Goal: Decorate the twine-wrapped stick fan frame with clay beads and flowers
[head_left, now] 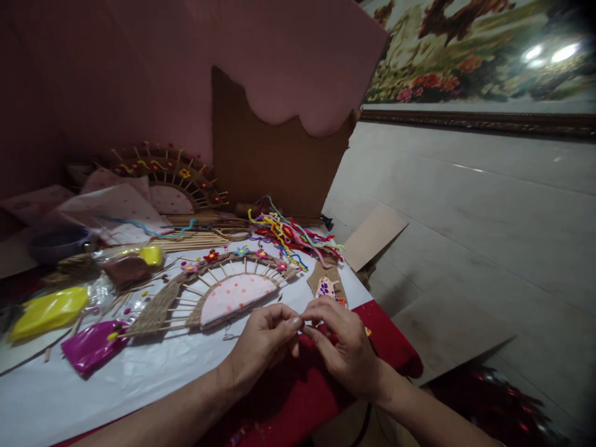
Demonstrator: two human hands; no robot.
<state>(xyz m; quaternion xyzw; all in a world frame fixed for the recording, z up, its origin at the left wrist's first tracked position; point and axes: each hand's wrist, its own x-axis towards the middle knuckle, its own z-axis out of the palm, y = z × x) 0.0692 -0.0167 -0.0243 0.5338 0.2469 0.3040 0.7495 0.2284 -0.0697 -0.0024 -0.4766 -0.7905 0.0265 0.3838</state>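
Observation:
My left hand (270, 335) and my right hand (342, 341) meet fingertip to fingertip over the red cloth at the table's near edge. Both are closed in a pinch; whatever lies between the fingertips is too small and hidden to name. Just beyond them, a small light piece with purple decoration (326, 287) rests on brown card. Left of my hands lies a fan-shaped frame of sticks and twine (161, 305), with a pink dotted half-circle (237, 295) at its centre and small coloured flowers along its upper arc.
Fuzzy coloured stems (293, 236) are heaped behind the fan. A magenta packet (93, 347) and a yellow packet (49, 312) lie at left. A second fan (174, 167) stands behind, near brown cardboard (274, 155). Sticks and scissors (230, 234) lie before it.

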